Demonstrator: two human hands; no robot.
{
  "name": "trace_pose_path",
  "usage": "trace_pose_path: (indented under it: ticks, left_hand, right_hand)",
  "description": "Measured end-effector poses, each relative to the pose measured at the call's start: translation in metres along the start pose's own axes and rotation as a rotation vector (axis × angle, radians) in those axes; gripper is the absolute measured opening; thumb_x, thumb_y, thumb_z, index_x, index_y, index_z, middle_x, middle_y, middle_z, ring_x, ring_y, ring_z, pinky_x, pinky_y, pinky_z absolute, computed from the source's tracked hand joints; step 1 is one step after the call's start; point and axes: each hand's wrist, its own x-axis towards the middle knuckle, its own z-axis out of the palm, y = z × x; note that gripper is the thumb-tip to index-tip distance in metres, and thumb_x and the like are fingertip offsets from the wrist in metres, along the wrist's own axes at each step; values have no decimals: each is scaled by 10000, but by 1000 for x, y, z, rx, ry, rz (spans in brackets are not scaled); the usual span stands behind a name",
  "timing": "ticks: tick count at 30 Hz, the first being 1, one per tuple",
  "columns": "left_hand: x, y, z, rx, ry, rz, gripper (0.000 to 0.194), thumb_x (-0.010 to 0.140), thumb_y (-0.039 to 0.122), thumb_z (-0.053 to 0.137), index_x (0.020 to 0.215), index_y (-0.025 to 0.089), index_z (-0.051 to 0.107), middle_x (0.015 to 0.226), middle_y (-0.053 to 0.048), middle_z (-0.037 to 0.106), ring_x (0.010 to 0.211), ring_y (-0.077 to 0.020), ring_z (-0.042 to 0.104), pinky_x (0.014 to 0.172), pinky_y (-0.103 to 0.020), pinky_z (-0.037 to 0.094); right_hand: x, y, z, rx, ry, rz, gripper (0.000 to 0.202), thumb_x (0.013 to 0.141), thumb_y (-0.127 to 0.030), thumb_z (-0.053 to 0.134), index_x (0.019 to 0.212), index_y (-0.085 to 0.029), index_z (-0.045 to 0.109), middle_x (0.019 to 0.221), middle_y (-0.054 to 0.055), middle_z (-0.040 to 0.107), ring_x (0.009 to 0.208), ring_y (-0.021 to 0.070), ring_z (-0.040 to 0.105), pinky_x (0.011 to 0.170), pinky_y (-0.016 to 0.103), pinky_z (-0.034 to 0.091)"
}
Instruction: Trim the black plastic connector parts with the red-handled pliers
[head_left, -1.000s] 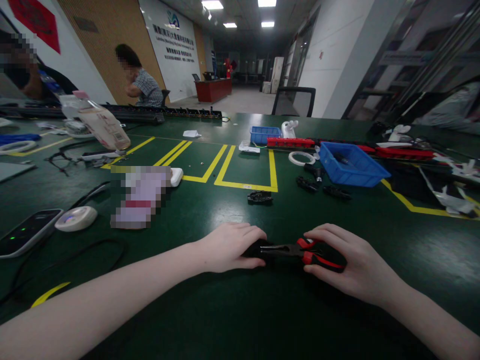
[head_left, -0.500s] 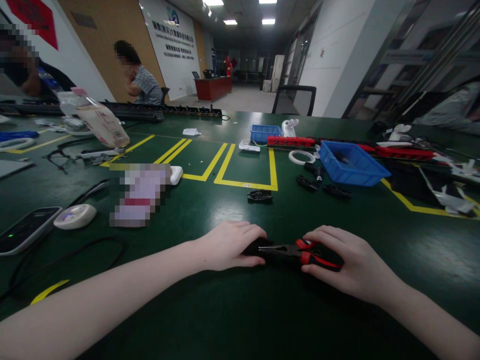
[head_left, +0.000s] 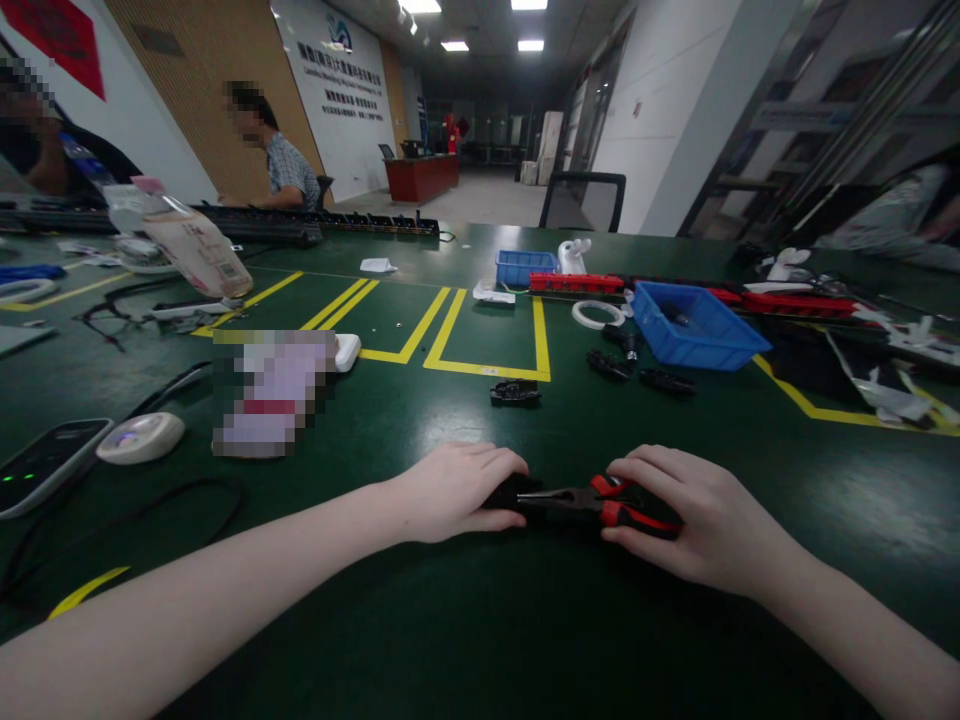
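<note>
Red-and-black handled pliers (head_left: 615, 508) are held in my right hand (head_left: 694, 520), its fingers wrapped round the handles. The long jaws point left and reach a small black part (head_left: 507, 492). Thumb and fingers of my left hand (head_left: 465, 492) pinch that part, and much of it is hidden under the fingers. The jaw tips touch or overlap its right end; whether they grip it cannot be made out. Beyond the hands lies another black part (head_left: 515, 392) on the green table (head_left: 390, 420).
To the right are a blue bin (head_left: 697, 335), a white ring (head_left: 598, 315) and several black parts (head_left: 667, 381). A phone (head_left: 274, 395), white round device (head_left: 141, 438) and cables lie left. Behind stand a small blue basket (head_left: 525, 267) and bottle (head_left: 196, 245); a person (head_left: 289, 170) sits beyond.
The view has shifted slightly, so the table items appear a little further left. Both hands keep their hold. The seated person's arm has lowered from near the head towards the table.
</note>
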Motion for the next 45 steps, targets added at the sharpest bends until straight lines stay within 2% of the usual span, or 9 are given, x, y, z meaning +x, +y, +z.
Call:
trace_pose_path:
  ticks: [5,13,21,37,45]
  left_hand:
    - [0,0,0,3,-4,3,328,864,381,590,1105,191,474,998,-27,617,860,-186,599,706,-295,460]
    - [0,1,-1,9,-14,16,315,861,357,601,1095,189,475,1003,-18,611,855,-174,591,702,-285,454]
    - [0,3,-5,-3,-27,-7,315,863,361,598,1099,188,481,1013,-27,611,867,-177,594,716,-287,458]
    - [1,1,0,-4,12,-1,329,840,359,625,1093,203,483,996,-13,619,852,-180,600,702,-287,457]
    - [-1,3,-1,-6,11,-1,332,841,365,622,1096,198,489,1007,-26,620,868,-189,602,711,-291,461]
  right_hand:
    - [-1,2,-2,-5,-30,0,361,802,-440,584,1038,-167,586,913,91,634,770,185,608,637,304,511]
    - [0,-7,6,30,-46,28,371,807,-446,573,1040,-157,587,906,92,626,757,180,597,627,301,509]
    - [2,-3,0,-12,-48,16,373,797,-448,580,1025,-155,602,905,100,634,762,189,603,641,314,512]
    - [1,-9,5,60,-81,83,357,787,-428,598,1039,-174,602,906,86,629,768,177,601,645,289,503]
    - [2,-8,-1,36,-62,79,330,788,-410,594,1019,-175,602,894,82,627,750,176,594,626,297,494]
